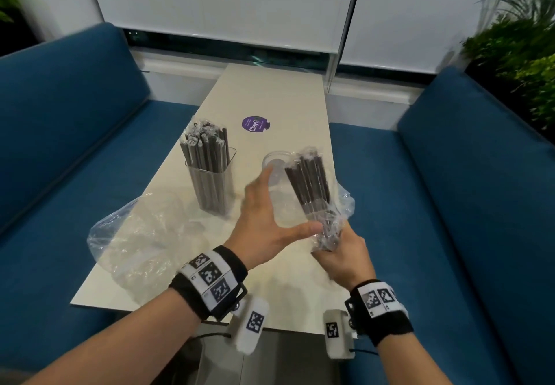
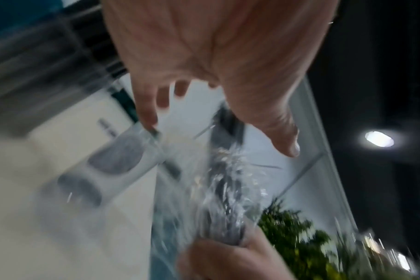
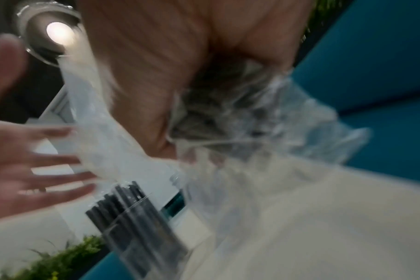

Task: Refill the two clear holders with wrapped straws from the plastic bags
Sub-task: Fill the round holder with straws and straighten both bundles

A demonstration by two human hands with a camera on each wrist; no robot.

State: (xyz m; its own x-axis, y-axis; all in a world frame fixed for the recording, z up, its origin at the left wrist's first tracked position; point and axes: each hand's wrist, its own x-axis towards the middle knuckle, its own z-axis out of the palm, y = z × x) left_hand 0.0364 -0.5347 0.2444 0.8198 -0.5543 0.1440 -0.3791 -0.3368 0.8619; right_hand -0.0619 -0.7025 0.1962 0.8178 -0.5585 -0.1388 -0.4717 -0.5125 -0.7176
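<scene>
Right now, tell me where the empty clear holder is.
In the head view the empty clear holder stands right of the filled holder, behind the open left hand, beside the straw bundle gripped by the right hand.

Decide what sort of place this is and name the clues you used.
Probably a café or restaurant booth. A narrow cream table stands between two blue upholstered benches, and a clear holder packed with wrapped straws stands on it, with a round purple sticker beyond.

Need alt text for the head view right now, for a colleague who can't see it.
Right hand grips a bundle of wrapped straws by its lower end beside an empty round clear holder, which the open left hand reaches toward. A square holder already full stands left on the table.
</scene>
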